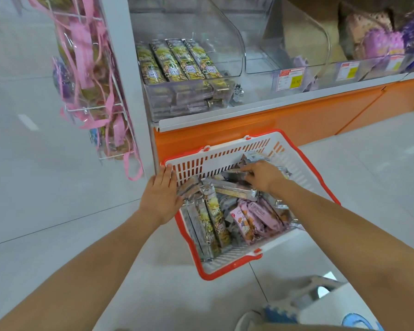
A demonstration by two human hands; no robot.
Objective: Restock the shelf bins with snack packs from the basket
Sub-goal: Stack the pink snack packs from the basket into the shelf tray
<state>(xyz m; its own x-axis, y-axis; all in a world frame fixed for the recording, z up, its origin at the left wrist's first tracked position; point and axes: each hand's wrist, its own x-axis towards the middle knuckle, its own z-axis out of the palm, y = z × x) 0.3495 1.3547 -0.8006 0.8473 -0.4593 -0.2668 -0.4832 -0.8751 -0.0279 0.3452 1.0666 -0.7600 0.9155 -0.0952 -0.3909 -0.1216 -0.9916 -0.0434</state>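
Note:
A white basket with a red rim (227, 155) stands on the floor in front of the shelf. Inside lie several snack packs: long yellow-green ones (215, 218) at the left, pink ones (253, 217) in the middle. My left hand (161, 195) rests on the basket's left rim, its fingers closed on a bundle of silver packs (189, 188). Over the far side of the basket, my right hand (261, 174) grips a dark silver pack (234, 174). On the shelf, the left clear bin (153, 96) holds rows of yellow-green packs (177, 59).
An empty clear bin (261, 68) sits to the right of the filled one, then bins with purple packs (378, 41). A wire rack of pink-ribboned bags (91, 75) hangs at the left. The orange shelf base (296, 120) is behind the basket. A grey stool (320, 290) stands near my feet.

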